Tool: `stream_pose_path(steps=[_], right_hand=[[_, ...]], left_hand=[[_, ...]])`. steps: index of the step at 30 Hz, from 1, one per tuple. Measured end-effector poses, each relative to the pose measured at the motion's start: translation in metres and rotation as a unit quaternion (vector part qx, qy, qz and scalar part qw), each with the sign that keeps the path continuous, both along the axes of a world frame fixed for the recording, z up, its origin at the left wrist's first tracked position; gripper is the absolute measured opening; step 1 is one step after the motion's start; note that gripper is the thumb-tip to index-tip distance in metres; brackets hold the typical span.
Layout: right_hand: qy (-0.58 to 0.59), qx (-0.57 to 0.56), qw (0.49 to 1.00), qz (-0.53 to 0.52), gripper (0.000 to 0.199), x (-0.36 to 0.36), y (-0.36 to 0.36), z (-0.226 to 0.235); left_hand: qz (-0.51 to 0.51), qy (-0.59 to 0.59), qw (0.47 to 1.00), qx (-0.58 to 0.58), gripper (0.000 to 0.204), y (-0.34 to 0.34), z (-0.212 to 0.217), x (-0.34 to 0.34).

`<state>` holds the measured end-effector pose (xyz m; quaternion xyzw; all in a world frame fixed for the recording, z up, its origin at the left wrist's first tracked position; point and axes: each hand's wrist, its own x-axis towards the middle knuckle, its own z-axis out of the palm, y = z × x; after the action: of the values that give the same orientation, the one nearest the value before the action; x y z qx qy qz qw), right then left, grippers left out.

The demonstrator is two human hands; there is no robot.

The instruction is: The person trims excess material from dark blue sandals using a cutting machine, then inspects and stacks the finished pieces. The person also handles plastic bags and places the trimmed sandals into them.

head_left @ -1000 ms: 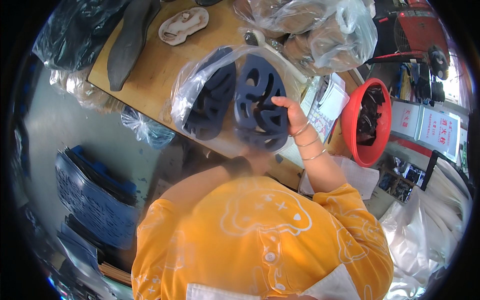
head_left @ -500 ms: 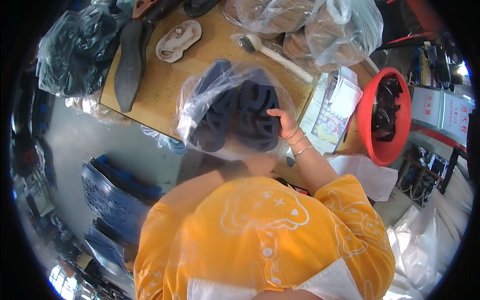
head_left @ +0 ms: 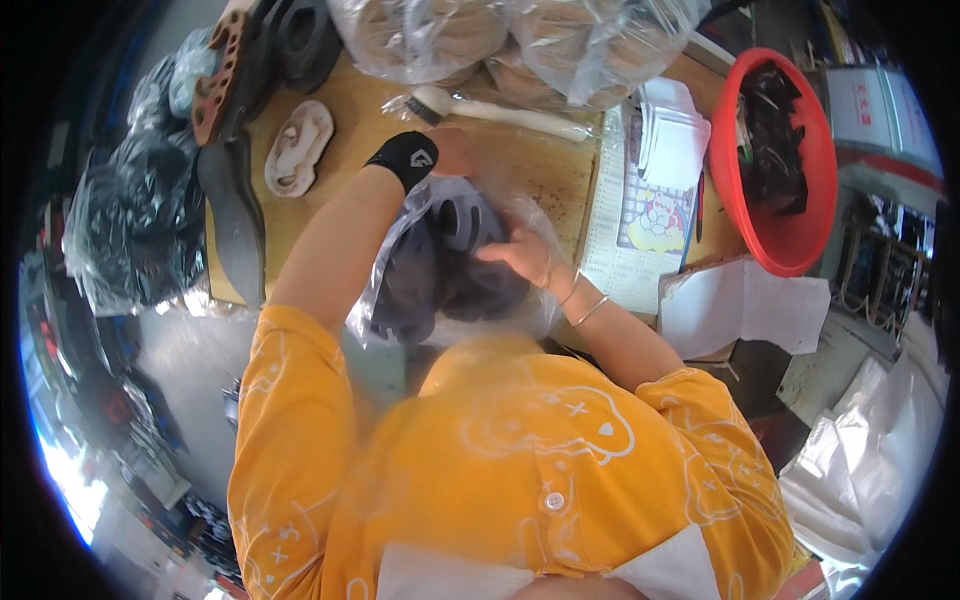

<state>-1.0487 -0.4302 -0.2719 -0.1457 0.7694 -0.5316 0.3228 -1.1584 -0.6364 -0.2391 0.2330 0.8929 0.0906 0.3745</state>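
Observation:
A clear plastic bag (head_left: 540, 225) lies in front of my chest at the near side of the table. Inside it is a pair of dark navy soles (head_left: 410, 275) with cut-out slots. My right hand (head_left: 518, 258), with bangles at its wrist, grips the bag's right side; its thumb lies on top and the other fingers are mostly hidden. My left hand (head_left: 455, 153), beyond a black wristband (head_left: 405, 160), is at the far end of the bag. It is blurred and its fingers cannot be made out.
On the wooden table (head_left: 350, 110) are a white brush (head_left: 520, 117), a pale sole-shaped piece (head_left: 298, 148) and a dark sole (head_left: 232, 215). Bagged brown pieces (head_left: 590, 45) stand at the back. Papers (head_left: 660, 215) and a red basin (head_left: 728, 170) are at the right, a dark bag (head_left: 150, 215) at the left.
My left hand has moved from the bag's near edge up to its far end. My right hand keeps its hold, and the bag has turned slightly. The whole view has shifted.

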Motion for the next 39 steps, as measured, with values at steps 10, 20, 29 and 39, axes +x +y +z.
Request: stream_pose_path(steps=[10,20,29,39], right_hand=[[-0.102,0.182,0.978,0.023,0.073,0.001,-0.015,0.018],[-0.084,0.242,0.967,-0.005,0.068,-0.011,-0.033,0.023],[-0.023,0.181,0.977,0.111,0.081,0.011,0.027,0.054],[-0.023,0.302,0.933,0.192,0.058,0.058,-0.002,-0.019]], left_hand=[[0.366,0.085,0.865,0.332,0.016,-0.020,0.041,0.014],[0.416,0.121,0.837,0.334,0.020,-0.011,0.040,0.033],[0.629,0.241,0.680,0.291,0.049,-0.120,0.022,0.198],[0.726,-0.080,0.431,0.530,0.050,-0.085,-0.053,0.292]])
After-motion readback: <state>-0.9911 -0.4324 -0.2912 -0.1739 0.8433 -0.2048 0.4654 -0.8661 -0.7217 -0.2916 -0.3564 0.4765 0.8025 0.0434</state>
